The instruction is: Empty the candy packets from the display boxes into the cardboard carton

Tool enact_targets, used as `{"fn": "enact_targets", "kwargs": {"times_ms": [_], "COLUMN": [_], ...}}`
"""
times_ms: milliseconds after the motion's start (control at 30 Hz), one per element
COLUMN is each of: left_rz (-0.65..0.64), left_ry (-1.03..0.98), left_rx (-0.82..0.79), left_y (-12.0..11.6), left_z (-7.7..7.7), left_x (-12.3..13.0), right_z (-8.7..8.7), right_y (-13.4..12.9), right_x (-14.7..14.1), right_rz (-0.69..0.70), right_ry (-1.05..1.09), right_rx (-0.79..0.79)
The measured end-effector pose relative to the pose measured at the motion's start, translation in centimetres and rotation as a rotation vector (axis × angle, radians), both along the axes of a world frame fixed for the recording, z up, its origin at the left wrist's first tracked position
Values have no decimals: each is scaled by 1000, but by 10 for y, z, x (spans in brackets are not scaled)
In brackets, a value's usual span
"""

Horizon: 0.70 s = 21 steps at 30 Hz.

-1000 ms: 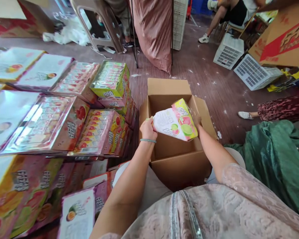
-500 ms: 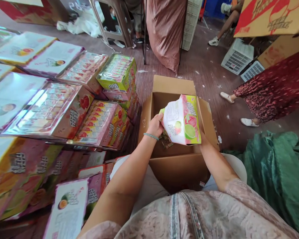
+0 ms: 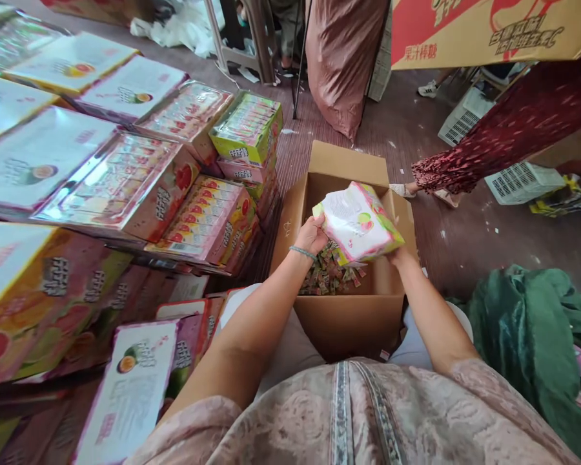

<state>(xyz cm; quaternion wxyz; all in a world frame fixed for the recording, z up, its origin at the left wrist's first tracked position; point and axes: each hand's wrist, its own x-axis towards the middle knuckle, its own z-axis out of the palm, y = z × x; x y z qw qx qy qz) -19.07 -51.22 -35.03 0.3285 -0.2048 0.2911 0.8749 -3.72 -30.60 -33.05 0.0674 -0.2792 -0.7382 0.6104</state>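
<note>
Floor: Although stacks hide much of its left side, the dark, streaked floor (image 3: pixel 523 248) shows to the right, dotted with pale scraps.
Stacked boxes: fruit-printed boxes (image 3: pixel 159 161) rise on the left, cut off by the view's left side; clear wrap and glare make some tops hard to read, and the lower rows sink into shadow.
Carton: a large red and tan carton (image 3: pixel 465 39) is cut off at the upper right and covers the top of a red skirt (image 3: pixel 503 142); the wearer's upper body is out of sight.
Brown box: an open brown box (image 3: pixel 348 326) stands between the person's knees, far flap up; the bag and arms hide part of its inside.
Green cloth: a crumpled green cloth (image 3: pixel 518 336) lies right of the knees, its right end running out of view.
Bag: a white, pink and lime printed bag (image 3: pixel 361 223) is held tilted above the brown box's opening, its underside hidden.
Hands: the left hand (image 3: pixel 312 234) pinches the bag's left corner, thumb on top; the right hand (image 3: pixel 399 256) grasps its right end, most fingers hidden beneath.
Wrapped pieces: many small wrapped pieces (image 3: pixel 329 276) lie in the brown box's near left corner, too small and blurred to count.
Bracelet: a thin greenish bracelet (image 3: pixel 303 252) circles the left wrist.
</note>
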Motion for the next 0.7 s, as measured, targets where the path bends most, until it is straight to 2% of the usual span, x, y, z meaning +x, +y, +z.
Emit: {"fn": "enact_targets", "kwargs": {"times_ms": [67, 133, 267, 367, 400, 467, 533, 567, 633, 700], "left_rz": [43, 75, 80, -54, -131, -288, -327, -278, -89, 118], "left_ry": [13, 40, 94, 159, 183, 238, 296, 334, 432, 565], "left_rx": [-2, -10, 22, 27, -25, -227, -478, -575, -678, -730], "left_y": [1, 2, 1, -9, -14, -24, -37, -44, -64, -96], "left_z": [-2, -3, 3, 8, 10, 14, 19, 22, 26, 25], "left_x": [-3, -3, 8, 20, 23, 26, 25, 24, 21, 23], "right_z": [12, 26, 50, 57, 55, 44, 25, 15, 0, -5], "right_y": [-2, -7, -21, -34, -40, -52, -64, -69, -74, -71], "right_x": [9, 18, 28, 37, 43, 60, 81, 92, 114, 132], "right_rz": [-33, -94, -143, -117, -139, -218, -236, -207, -145, -183], "right_ry": [-27, -35, 46, 119, 133, 103, -54, -163, -324, -323], "right_rx": [-148, -188, 142, 365, 444, 647, 807, 831, 812, 841]}}
